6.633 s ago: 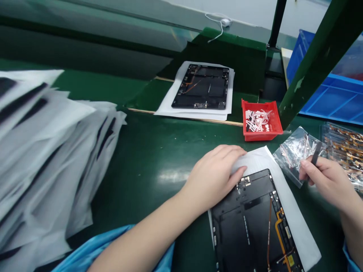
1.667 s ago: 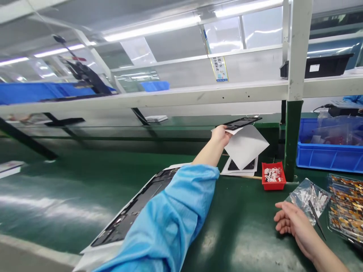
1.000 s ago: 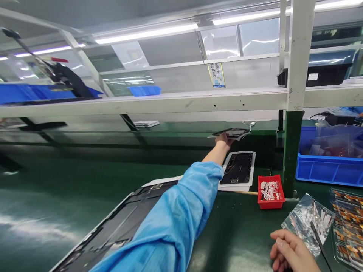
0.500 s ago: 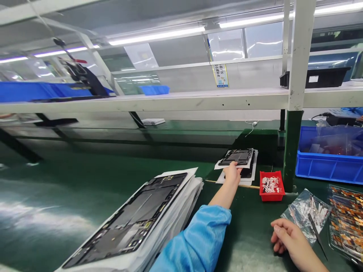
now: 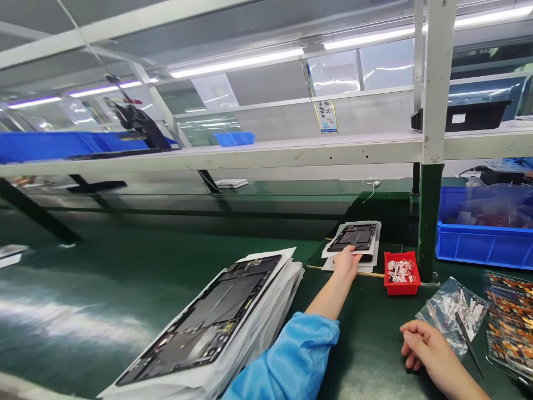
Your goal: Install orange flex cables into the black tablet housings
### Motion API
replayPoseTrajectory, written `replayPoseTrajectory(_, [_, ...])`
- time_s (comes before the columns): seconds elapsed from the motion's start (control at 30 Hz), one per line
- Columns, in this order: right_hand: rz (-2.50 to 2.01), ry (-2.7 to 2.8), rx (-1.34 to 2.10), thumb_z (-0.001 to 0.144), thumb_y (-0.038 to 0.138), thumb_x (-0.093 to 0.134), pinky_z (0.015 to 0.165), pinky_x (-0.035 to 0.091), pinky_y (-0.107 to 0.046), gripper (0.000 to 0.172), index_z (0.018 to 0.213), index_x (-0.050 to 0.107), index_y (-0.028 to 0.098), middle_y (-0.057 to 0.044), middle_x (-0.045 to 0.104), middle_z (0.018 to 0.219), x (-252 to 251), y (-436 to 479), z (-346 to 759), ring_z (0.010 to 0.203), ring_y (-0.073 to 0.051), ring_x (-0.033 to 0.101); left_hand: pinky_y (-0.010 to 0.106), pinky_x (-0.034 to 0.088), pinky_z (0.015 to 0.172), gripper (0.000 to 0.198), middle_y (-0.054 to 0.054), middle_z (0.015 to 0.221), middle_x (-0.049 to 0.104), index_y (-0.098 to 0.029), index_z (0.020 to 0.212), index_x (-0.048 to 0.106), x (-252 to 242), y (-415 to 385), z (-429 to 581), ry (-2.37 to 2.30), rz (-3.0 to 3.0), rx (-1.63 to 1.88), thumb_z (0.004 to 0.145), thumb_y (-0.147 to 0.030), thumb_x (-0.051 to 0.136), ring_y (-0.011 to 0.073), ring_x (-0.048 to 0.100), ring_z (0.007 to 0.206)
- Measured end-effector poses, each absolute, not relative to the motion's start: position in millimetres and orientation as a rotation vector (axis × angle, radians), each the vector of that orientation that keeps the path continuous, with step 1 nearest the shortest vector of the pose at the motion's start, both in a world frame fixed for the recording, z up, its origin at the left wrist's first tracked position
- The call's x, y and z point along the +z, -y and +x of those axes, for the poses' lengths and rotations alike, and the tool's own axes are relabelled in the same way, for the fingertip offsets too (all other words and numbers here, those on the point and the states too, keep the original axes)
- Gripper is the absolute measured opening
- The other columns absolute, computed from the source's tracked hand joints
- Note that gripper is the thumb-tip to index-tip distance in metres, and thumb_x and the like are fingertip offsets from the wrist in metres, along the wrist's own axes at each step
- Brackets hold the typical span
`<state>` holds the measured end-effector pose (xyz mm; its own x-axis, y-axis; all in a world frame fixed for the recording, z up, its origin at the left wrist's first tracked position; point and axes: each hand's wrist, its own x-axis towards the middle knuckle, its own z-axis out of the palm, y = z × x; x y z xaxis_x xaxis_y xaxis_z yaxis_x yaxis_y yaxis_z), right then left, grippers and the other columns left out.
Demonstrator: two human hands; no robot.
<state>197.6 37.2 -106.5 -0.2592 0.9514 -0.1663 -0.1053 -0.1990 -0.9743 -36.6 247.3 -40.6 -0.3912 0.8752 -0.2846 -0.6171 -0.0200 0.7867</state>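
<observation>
My left hand (image 5: 346, 264) lies at the near edge of a black tablet back panel (image 5: 352, 238), which sits on white sheets (image 5: 371, 244) on top of a small pile. Its fingers rest on the panel's sheet, close to the red tray. My right hand (image 5: 428, 350) rests on the green bench holding nothing, just in front of a clear bag of white pieces (image 5: 452, 314). Black tweezers (image 5: 468, 344) lie beside that hand on the bag. To my left, a tall pile of white-wrapped panels (image 5: 258, 355) carries another black panel (image 5: 200, 322) on top.
A small red tray of white pieces (image 5: 402, 288) stands right of the pile. Further right are a tray of orange flex cables (image 5: 510, 322), a blue bin (image 5: 483, 247) and a green-and-white shelf post (image 5: 431, 222). A white shelf runs overhead.
The black panel has come down from the air onto the small pile, and the loose white sheet went under it. My left hand has moved nearer me. My right hand stays almost still.
</observation>
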Motion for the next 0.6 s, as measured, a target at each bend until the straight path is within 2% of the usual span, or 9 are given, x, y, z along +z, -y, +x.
replayPoseTrajectory(0.17, [-1.127,1.228,1.612,0.067,0.083,0.067,0.051,0.042,-0.025,0.075,0.102,0.067,0.016,-0.004,0.068,0.073,-108.2,-35.7,202.4,0.055,-0.015,0.062,0.044,0.058,0.089,0.036,0.01,0.126,0.063,-0.016,0.128,0.06,-24.7,-201.6,-44.2,-1.142,0.46,1.504,0.098,-0.036,0.063,0.0235,0.066,0.106])
replayPoseTrajectory(0.27, [-1.166,1.236,1.601,0.069,0.081,0.067,0.052,0.043,-0.027,0.072,0.102,0.068,0.017,-0.004,0.068,0.073,-112.6,-33.1,205.4,0.057,-0.016,0.063,0.041,0.06,0.084,0.033,0.01,0.117,0.067,-0.014,0.122,0.063,-10.7,-151.3,-51.0,-1.181,0.625,1.419,0.097,-0.036,0.064,0.0217,0.068,0.098])
replayPoseTrajectory(0.33, [-1.205,1.223,1.573,0.07,0.078,0.068,0.053,0.043,-0.028,0.068,0.101,0.069,0.018,-0.005,0.068,0.073,-113.9,-30.8,206.5,0.057,-0.017,0.063,0.042,0.06,0.081,0.03,0.015,0.107,0.072,-0.013,0.116,0.068,2.4,-114.9,-55.6,-1.204,0.777,1.364,0.091,-0.031,0.07,0.0249,0.072,0.093])
replayPoseTrajectory(0.43, [-1.274,1.193,1.524,0.068,0.076,0.068,0.054,0.043,-0.031,0.062,0.096,0.072,0.021,-0.005,0.067,0.072,-111.0,-27.3,207.4,0.057,-0.02,0.061,0.043,0.06,0.077,0.029,0.013,0.096,0.075,-0.017,0.104,0.074,29.5,-70.2,-71.6,-1.33,1.034,1.257,0.08,-0.032,0.08,0.0283,0.073,0.083])
replayPoseTrajectory(0.5, [-1.314,1.194,1.54,0.064,0.075,0.07,0.056,0.045,-0.035,0.06,0.094,0.073,0.023,-0.007,0.067,0.072,-107.4,-26.0,208.6,0.058,-0.023,0.062,0.041,0.057,0.084,0.022,0.01,0.095,0.077,-0.019,0.092,0.076,51.2,-52.1,-95.6,-1.51,1.194,1.228,0.077,-0.033,0.082,0.0292,0.072,0.089])
replayPoseTrajectory(0.6, [-1.368,1.201,1.54,0.062,0.071,0.072,0.059,0.047,-0.039,0.055,0.093,0.074,0.025,-0.01,0.069,0.074,-103.4,-26.7,213.0,0.061,-0.026,0.064,0.04,0.049,0.101,0.016,0.005,0.107,0.076,-0.024,0.091,0.077,81.1,-41.3,-153.6,-1.929,1.312,1.197,0.08,-0.035,0.077,0.0327,0.064,0.115])
